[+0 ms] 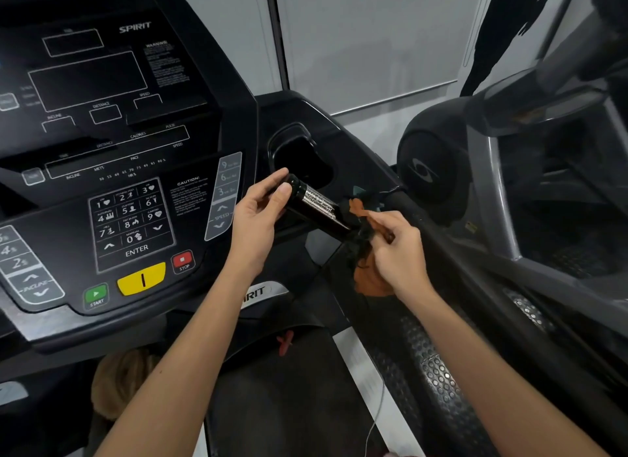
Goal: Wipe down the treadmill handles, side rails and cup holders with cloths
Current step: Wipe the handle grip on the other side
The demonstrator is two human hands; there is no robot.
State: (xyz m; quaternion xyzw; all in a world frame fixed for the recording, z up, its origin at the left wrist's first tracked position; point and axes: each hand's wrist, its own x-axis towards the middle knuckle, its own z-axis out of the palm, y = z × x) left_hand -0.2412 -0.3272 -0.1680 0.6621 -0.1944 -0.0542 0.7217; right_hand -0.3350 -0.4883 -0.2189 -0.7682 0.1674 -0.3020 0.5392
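Note:
The treadmill's short black handle (317, 206) with a silver pulse sensor juts out below the right cup holder (299, 157). My left hand (258, 212) holds the handle's free end, fingers and thumb curled round the black cap. My right hand (394, 249) grips an orange and black cloth (365, 269) bunched against the handle's base, part of it hanging below my palm. The long right side rail (475, 263) runs back toward me past my right wrist.
The black console (132, 218) with keypad, yellow key, START and STOP buttons fills the left. The belt (299, 388) and perforated side step (431, 371) lie below. A brown cloth (119, 382) sits under the console. Another grey machine (509, 191) stands close on the right.

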